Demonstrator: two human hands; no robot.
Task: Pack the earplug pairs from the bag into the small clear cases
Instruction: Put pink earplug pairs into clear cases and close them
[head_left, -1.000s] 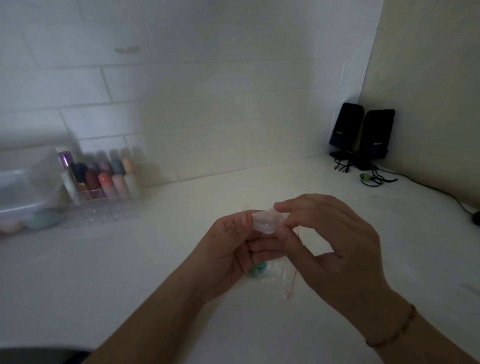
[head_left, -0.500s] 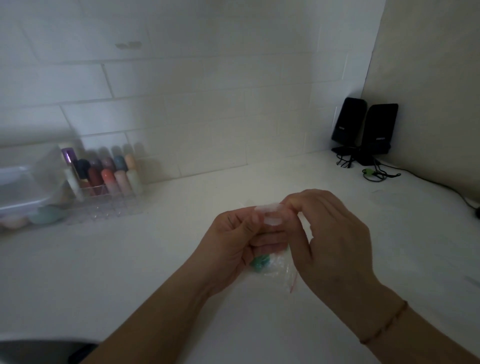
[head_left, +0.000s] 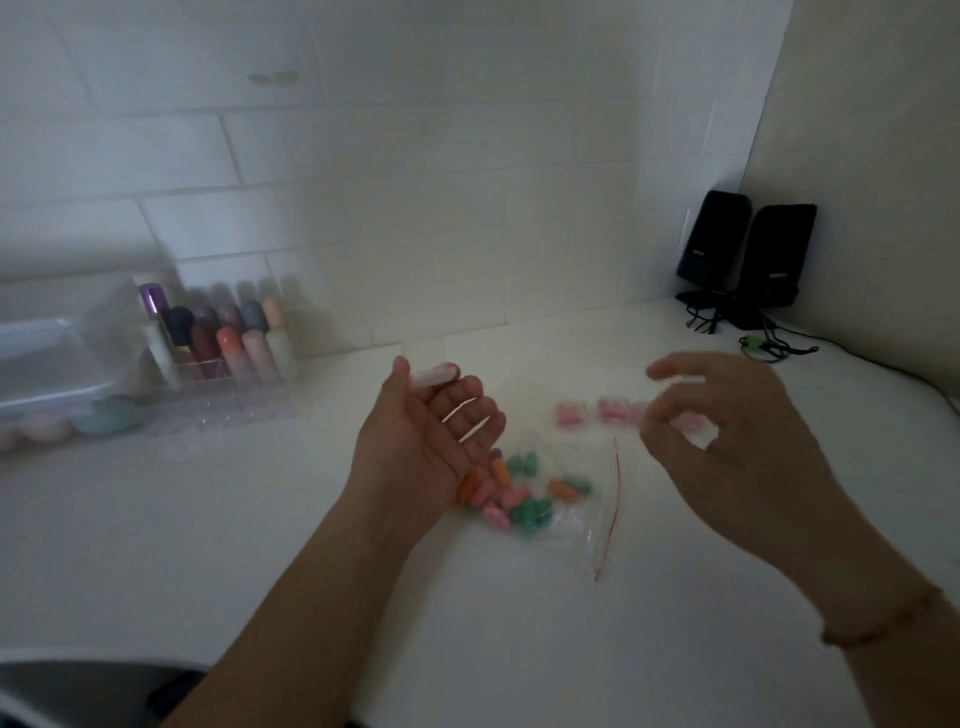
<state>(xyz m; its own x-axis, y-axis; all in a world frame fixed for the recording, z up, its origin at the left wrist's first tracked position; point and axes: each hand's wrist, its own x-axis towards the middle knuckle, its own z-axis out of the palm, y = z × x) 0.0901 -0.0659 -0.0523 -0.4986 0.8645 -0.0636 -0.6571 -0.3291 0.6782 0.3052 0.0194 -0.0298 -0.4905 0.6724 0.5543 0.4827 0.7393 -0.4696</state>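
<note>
- Judging progress: a few small cases (head_left: 602, 413) with pink earplugs inside sit in a row on the counter (head_left: 260, 519) beyond the bag (head_left: 566, 499), so you look partway through.
- Your left hand (head_left: 423, 441) lies palm-up, pinching a clear case piece (head_left: 434, 375) between thumb and fingertips.
- Your right hand (head_left: 727, 441) hovers by the filled cases, fingers curled; it is too blurred to tell whether it holds anything.
- The bag holds many loose green, orange and pink earplugs (head_left: 519, 493); these are left to pack.
</note>
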